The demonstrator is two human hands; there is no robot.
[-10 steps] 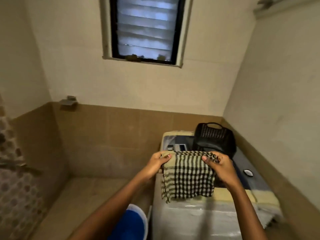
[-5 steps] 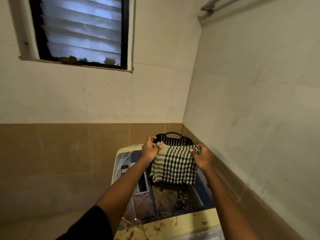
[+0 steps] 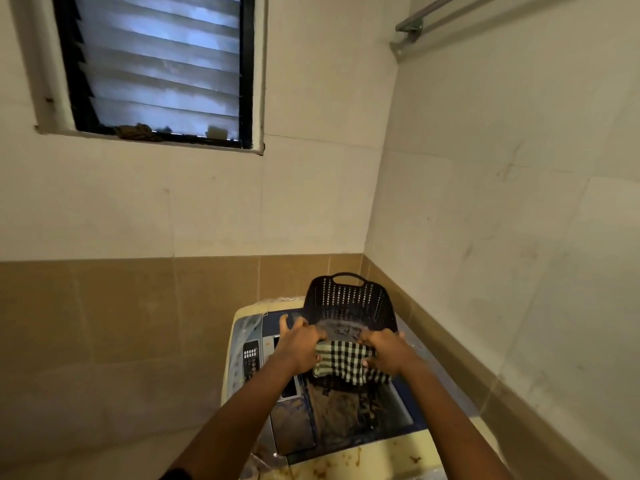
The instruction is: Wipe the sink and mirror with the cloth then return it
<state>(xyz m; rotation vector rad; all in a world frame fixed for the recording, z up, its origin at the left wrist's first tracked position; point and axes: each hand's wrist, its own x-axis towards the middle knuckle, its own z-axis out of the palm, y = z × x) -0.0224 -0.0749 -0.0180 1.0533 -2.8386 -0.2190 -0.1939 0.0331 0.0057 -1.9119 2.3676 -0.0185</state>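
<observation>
Both forearms reach out over the stained top of the washing machine [image 3: 346, 465], and the person has the checked cloth [image 3: 346, 363] strung between two hands. The left hand [image 3: 299, 348] is curled down, thumb and fingers pinching the cloth's left upper corner; the right hand [image 3: 386, 353] is closed the same way on the right upper corner. The cloth hangs between them, drooping just below the knuckles against the near wall of the black perforated basket [image 3: 349, 299], which stands right beyond both hands on the machine. No sink or mirror in view, so this looks like the return step: the cloth being laid over or into that basket. The next move likely calls for lowering it past the near rim, then letting both pinches go together so it settles without sliding off. Up beyond the left hand, the louvred window [image 3: 156, 67]; high beyond the right, a wall rail [image 3: 412, 26].
</observation>
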